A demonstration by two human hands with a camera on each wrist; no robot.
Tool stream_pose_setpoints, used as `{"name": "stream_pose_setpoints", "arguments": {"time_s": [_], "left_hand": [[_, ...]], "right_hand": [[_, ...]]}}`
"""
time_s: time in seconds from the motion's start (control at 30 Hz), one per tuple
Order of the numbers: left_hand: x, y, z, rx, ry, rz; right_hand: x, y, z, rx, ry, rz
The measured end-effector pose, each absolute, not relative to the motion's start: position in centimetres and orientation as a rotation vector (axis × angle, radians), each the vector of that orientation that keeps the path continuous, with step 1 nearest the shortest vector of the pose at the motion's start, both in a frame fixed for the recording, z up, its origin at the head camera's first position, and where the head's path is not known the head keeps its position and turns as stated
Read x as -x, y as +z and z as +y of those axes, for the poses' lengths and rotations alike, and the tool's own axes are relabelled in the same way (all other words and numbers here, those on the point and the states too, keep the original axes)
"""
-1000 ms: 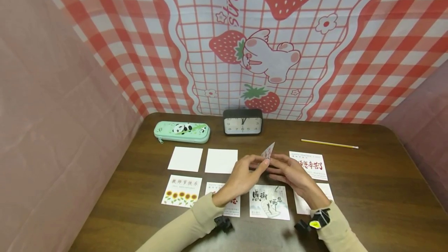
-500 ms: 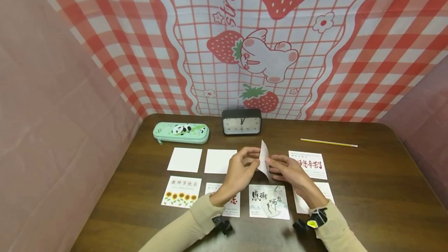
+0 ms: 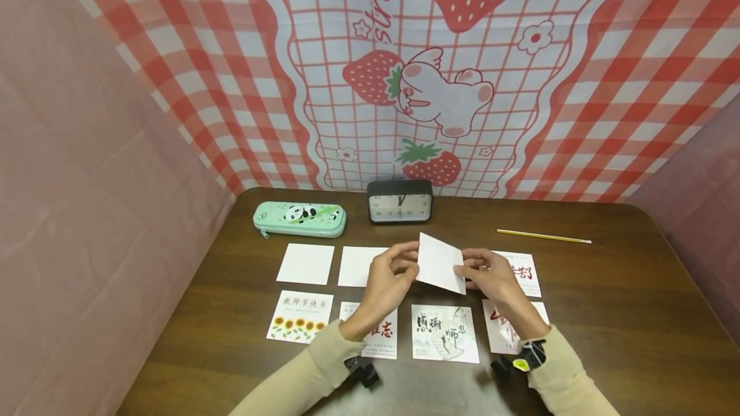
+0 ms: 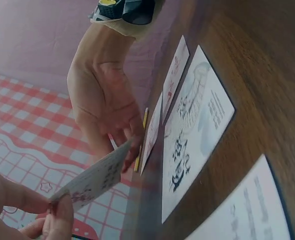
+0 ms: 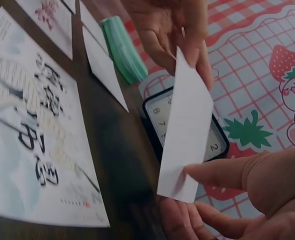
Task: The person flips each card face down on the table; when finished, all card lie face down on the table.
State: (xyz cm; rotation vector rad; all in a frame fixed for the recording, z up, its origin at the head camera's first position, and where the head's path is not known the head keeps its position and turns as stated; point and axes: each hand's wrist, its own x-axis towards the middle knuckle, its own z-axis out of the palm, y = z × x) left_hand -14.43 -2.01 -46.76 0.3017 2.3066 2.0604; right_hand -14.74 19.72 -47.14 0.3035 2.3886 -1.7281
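A square card (image 3: 440,263) is held up between both hands over the middle of the table, its blank white side toward the head camera. My left hand (image 3: 388,278) pinches its left edge between thumb and fingers. At the opposite edge, my right hand (image 3: 491,275) pinches it, thumb in front and fingers behind. Print shows on the card's other side (image 4: 102,177) in the left wrist view. Below the hands lies a card with black calligraphy (image 3: 445,334). Red-lettered cards lie partly under my wrists, one at the left (image 3: 378,332) and one at the right (image 3: 509,326).
Two blank white cards (image 3: 305,263) lie at the left, above a sunflower card (image 3: 300,316). A green panda pencil case (image 3: 300,219) and a black clock (image 3: 400,202) stand at the back. A yellow pencil (image 3: 543,236) lies back right, beyond another red-lettered card (image 3: 526,273).
The card has turned from edge-on to show its blank face to the head camera. Both hands stay near the same spot, the right now gripping the card's right edge.
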Motion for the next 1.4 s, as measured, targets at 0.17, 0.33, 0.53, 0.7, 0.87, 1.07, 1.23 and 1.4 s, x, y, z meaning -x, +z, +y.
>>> {"name": "stream_pose_setpoints", "arguments": {"time_s": [0.17, 0.33, 0.53, 0.7, 0.87, 1.07, 1.23, 1.4], "left_hand": [[14.7, -47.2, -2.6, -0.307, 1.934, 2.389], [15.0, -47.6, -3.1, -0.353, 1.795, 2.468], [15.0, -47.7, -3.6, -0.373, 1.626, 2.507], [14.8, -47.7, -3.7, -0.35, 1.566, 2.513], [14.8, -47.8, -3.8, -0.324, 1.537, 2.508], [14.7, -47.7, -3.9, -0.325, 1.517, 2.507], [14.5, -47.6, -4.1, -0.332, 1.505, 2.507], [14.3, -47.5, -4.3, -0.345, 1.484, 2.507]], "right_hand": [[14.9, -47.2, 20.4, -0.28, -1.699, 2.459], [15.4, -47.4, 20.6, -0.26, -1.68, 2.494], [15.9, -47.7, 20.8, -0.266, -1.647, 2.497], [16.3, -48.0, 20.7, -0.251, -1.614, 2.501], [16.6, -48.1, 20.5, -0.234, -1.587, 2.5], [16.8, -48.0, 20.3, -0.213, -1.551, 2.501], [16.8, -47.8, 20.2, -0.189, -1.526, 2.508], [16.7, -47.6, 20.3, -0.165, -1.5, 2.515]]}}
